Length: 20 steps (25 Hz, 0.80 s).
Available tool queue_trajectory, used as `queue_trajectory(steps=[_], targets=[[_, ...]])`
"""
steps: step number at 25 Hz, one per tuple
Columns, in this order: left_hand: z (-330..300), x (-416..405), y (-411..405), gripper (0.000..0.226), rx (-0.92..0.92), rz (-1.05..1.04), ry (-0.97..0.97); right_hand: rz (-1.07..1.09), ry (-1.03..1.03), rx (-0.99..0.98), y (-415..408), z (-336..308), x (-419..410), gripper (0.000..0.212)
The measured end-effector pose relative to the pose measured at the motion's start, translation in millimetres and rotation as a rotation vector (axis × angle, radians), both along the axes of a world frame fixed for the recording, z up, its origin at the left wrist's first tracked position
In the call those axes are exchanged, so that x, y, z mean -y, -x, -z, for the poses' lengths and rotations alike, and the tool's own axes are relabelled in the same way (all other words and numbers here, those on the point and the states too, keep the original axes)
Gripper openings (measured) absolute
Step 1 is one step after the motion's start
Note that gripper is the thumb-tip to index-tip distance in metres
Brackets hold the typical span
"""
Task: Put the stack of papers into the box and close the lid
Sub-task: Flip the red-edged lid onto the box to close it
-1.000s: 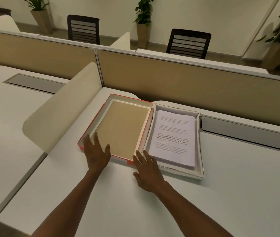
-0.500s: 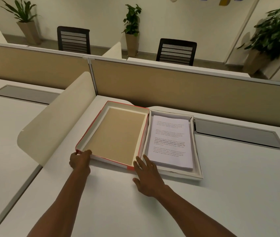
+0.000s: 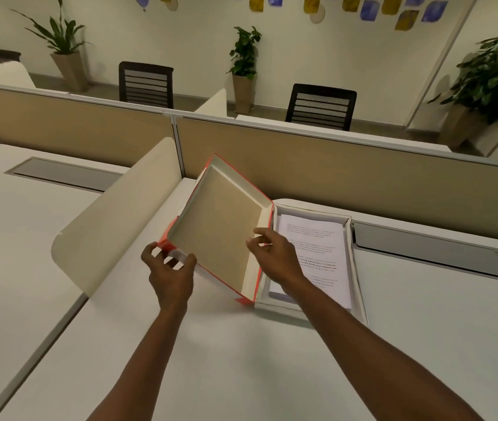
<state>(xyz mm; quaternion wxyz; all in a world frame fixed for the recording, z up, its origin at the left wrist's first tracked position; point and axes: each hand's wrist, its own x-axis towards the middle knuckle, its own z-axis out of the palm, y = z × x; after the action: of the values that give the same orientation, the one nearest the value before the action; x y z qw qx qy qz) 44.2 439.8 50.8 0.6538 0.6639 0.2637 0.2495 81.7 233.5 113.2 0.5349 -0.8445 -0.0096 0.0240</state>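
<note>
Lid (image 3: 220, 226) tilted, left hand (image 3: 170, 276) gripping corner

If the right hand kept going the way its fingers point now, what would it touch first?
Most likely the lid: the right hand has its fingers aimed left, toward the lid's tan inner face, which is tilted up beside the box. They look nearly on it, but depth is unclear.

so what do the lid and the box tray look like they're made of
The lid looks like rigid paperboard: a matte tan, unprinted inner panel, off-white inner walls and an orange-red outer skin showing at the thin edges. The box tray holding the stack of papers seems the same board in plain matte white, with thin, straight walls. Neither shows gloss; coated plastic cannot be ruled out.
</note>
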Motion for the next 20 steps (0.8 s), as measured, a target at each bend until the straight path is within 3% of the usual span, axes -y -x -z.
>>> queue_trajectory(steps=[4,8,12,15,17,19,20], targets=[[-25,31,6,0.083,0.092,0.062,-0.142,0.054,-0.378,-0.232,-38,-64,-29,0.022],[-35,61,10,0.086,0.130,0.117,-0.246,0.083,-0.419,-0.372,-54,-80,-53,0.042],[-40,81,13,0.085,0.128,0.178,-0.319,0.157,-0.464,-0.372,-56,-72,-55,0.021],[-34,75,14,0.091,0.131,0.328,-0.276,0.205,-0.509,-0.366,-57,-68,-43,0.007],[-24,63,10,0.068,0.099,0.398,-0.184,0.199,-0.618,-0.381,-54,-70,-28,0.011],[-11,54,0,0.051,-0.067,0.424,-0.002,0.174,-0.689,-0.371,-51,-70,-10,0.019],[-3,50,-5,0.061,-0.216,0.448,0.082,0.162,-0.714,-0.363,-50,-69,-2,0.015]])
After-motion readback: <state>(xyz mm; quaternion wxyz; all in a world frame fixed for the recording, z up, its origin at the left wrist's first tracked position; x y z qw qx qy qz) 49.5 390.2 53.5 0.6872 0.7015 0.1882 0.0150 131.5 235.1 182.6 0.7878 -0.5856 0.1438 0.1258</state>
